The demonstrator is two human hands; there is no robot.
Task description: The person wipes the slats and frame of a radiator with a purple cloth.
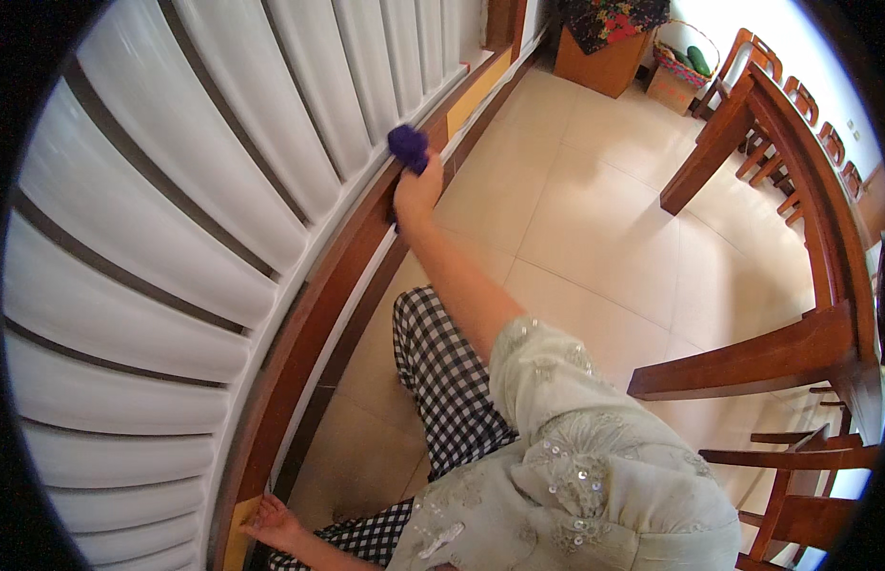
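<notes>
My right hand (419, 187) is closed around a bunched purple cloth (409, 148). The cloth lies against the brown wooden rail (321, 285), just below the bottom edge of a white radiator (271, 171) with long, rounded columns. More dark purple cloth shows under the hand. At the lower left, my left hand (274, 524) is at the yellow section (240, 524) near the rail's end. Its fingers are loosely bent, and nothing is visible in them.
A dark wooden table (742, 357) stands on the right, its legs reaching over the tiled floor (592, 235). Wooden chairs (806, 492) are beside it. At the back are a cloth-covered wooden cabinet (592, 61) and a basket (681, 71) of green vegetables on a cardboard box (671, 91).
</notes>
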